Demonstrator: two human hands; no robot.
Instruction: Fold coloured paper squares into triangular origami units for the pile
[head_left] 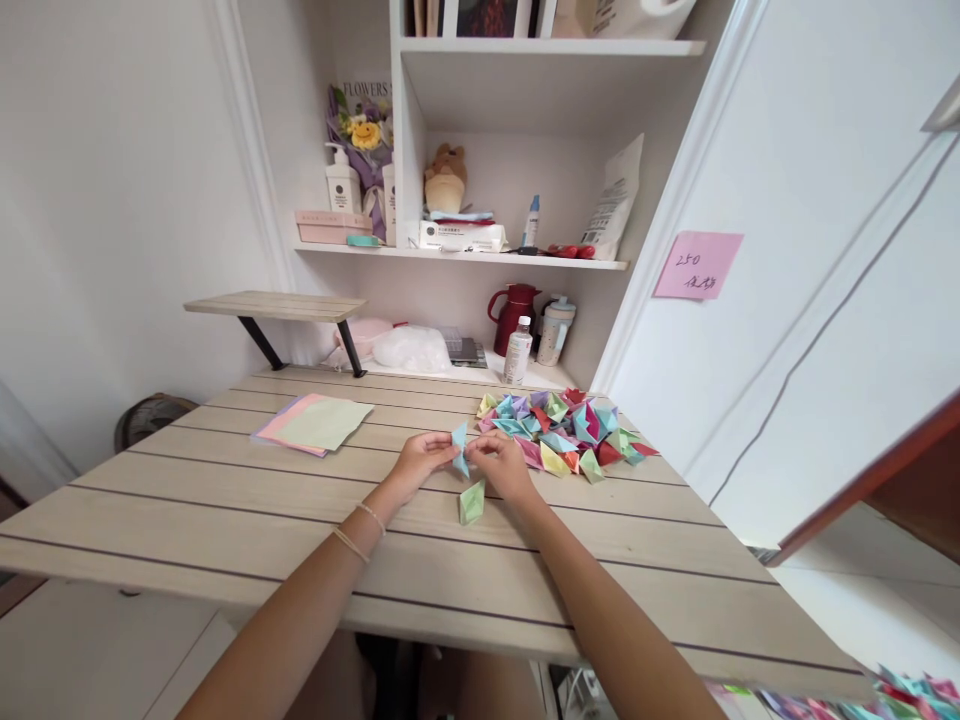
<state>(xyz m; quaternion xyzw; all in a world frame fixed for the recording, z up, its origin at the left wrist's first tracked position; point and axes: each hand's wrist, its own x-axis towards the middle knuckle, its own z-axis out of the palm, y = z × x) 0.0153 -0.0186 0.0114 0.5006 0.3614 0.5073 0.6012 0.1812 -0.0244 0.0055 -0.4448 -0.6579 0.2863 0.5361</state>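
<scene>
Counter (225,500) of pale wooden slats with dark grooves fills the lower half, its near edge partly covered by the forearms. White shelving (555,47) rises at top centre, cut off by the upper border. At centre left, a wooden stand (274,305) on black legs blocks part of the bags behind it. Right of centre, sharp-pointed folded papers (592,425) overlap in a many-coloured heap, the lower ones hard to make out; more are cut off at the lower right corner. Smooth flat sheets (319,423) lie fanned left of centre. A red jug (512,308) stands partly behind a bottle (517,355). Mid-frame, the left hand (424,462) pinches a slim blue paper (459,437); the right hand (504,465) closes thumb and fingers on its right edge, knuckles masking the contact. Just below lies a green folded piece (472,503).
</scene>
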